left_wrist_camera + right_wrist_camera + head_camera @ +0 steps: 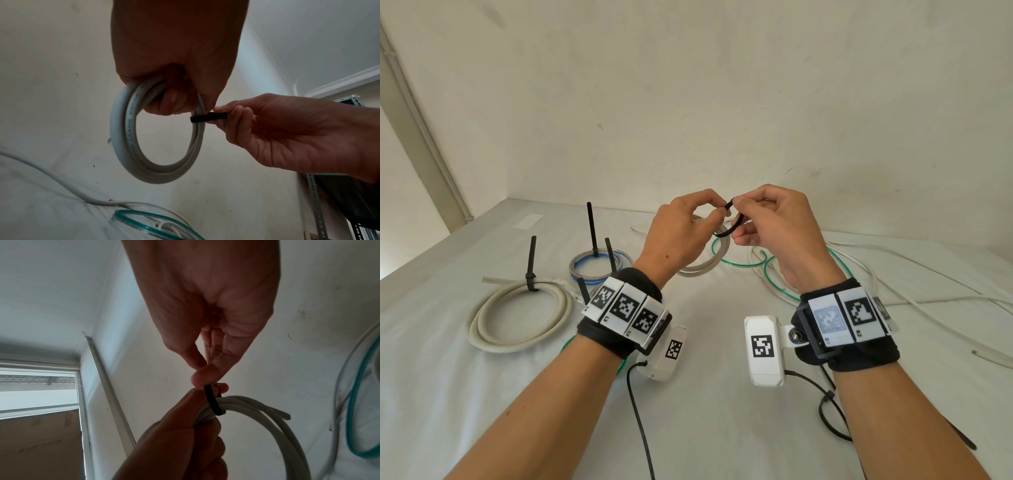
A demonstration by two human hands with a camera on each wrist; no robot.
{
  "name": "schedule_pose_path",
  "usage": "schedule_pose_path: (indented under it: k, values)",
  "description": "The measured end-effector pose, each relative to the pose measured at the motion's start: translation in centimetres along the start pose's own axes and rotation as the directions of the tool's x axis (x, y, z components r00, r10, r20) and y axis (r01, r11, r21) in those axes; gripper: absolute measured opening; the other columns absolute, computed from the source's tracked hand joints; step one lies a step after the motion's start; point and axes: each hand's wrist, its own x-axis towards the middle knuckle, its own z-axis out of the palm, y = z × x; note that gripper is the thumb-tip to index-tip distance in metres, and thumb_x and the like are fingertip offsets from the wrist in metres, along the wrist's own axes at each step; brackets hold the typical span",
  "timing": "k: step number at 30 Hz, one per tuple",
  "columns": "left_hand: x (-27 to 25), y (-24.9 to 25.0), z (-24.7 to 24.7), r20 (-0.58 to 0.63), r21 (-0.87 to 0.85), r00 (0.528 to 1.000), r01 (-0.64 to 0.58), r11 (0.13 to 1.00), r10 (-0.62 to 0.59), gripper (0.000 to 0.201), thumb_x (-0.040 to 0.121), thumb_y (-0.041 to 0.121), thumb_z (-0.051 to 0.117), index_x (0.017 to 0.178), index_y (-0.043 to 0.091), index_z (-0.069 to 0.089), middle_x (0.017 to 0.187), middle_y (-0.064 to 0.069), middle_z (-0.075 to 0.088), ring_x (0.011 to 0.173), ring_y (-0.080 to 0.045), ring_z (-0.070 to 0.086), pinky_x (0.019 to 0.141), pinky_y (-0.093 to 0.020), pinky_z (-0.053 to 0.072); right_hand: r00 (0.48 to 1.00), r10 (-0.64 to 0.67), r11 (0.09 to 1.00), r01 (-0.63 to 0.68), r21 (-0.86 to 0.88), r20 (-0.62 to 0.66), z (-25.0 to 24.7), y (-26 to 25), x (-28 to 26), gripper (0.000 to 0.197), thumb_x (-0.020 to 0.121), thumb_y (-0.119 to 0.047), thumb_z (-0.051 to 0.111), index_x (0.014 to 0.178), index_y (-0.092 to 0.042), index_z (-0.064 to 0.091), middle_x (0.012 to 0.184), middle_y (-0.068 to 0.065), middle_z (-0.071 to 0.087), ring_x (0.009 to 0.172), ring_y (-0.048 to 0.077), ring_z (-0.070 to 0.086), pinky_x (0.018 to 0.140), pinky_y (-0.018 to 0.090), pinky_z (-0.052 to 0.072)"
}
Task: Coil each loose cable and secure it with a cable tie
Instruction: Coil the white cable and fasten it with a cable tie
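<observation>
My left hand (688, 219) is raised above the table and grips a coiled white cable (123, 138), which hangs below its curled fingers (170, 100). A black cable tie (732, 222) loops around the coil's strands (246, 404). My right hand (763, 216) pinches the tie (207, 117) between thumb and fingers, right beside my left thumb. In the right wrist view the tie (211, 400) wraps over the bundle where both hands meet. The tie's head is hidden between the fingertips.
On the white table (705, 394), a tied white coil (517, 315) lies at left, a tied blue-white coil (595, 263) behind it. Loose green cable (774, 270) and white cable (893, 291) sprawl at right. A spare black tie (835, 418) lies under my right forearm.
</observation>
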Motion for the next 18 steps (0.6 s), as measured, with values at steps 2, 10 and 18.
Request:
schedule_pose_path:
  k: [2, 10, 18]
  values:
    - [0.01, 0.04, 0.01, -0.003, 0.021, 1.000, -0.009, 1.000, 0.009, 0.012, 0.099, 0.030, 0.061, 0.094, 0.026, 0.072, 0.051, 0.001, 0.055, 0.041, -0.013, 0.036, 0.050, -0.026, 0.028, 1.000, 0.008, 1.000, -0.008, 0.008, 0.003, -0.05, 0.03, 0.03, 0.011, 0.097, -0.013, 0.069, 0.096, -0.004, 0.073, 0.073, 0.012, 0.074, 0.058, 0.021, 0.071, 0.063, 0.030, 0.059]
    - [0.10, -0.03, 0.02, -0.047, 0.192, 0.994, -0.084, 0.978, 0.095, 0.012, 0.096, 0.036, 0.058, 0.092, 0.034, 0.070, 0.052, -0.001, 0.058, 0.053, -0.023, 0.047, 0.055, -0.036, 0.040, 1.000, 0.011, 1.000, -0.011, -0.004, 0.009, 0.07, 0.08, -0.12, 0.010, 0.096, -0.014, 0.070, 0.094, -0.004, 0.070, 0.072, 0.012, 0.074, 0.056, 0.020, 0.069, 0.060, 0.030, 0.058]
    - [0.03, 0.10, 0.04, -0.055, 0.241, 0.983, -0.157, 0.958, 0.175, 0.015, 0.094, 0.041, 0.056, 0.091, 0.034, 0.069, 0.053, -0.002, 0.055, 0.054, -0.024, 0.044, 0.056, -0.039, 0.042, 1.000, 0.022, 1.000, -0.022, -0.013, 0.013, 0.01, 0.09, -0.10, 0.013, 0.096, -0.018, 0.072, 0.088, -0.007, 0.071, 0.069, 0.010, 0.073, 0.057, 0.022, 0.071, 0.057, 0.029, 0.057]
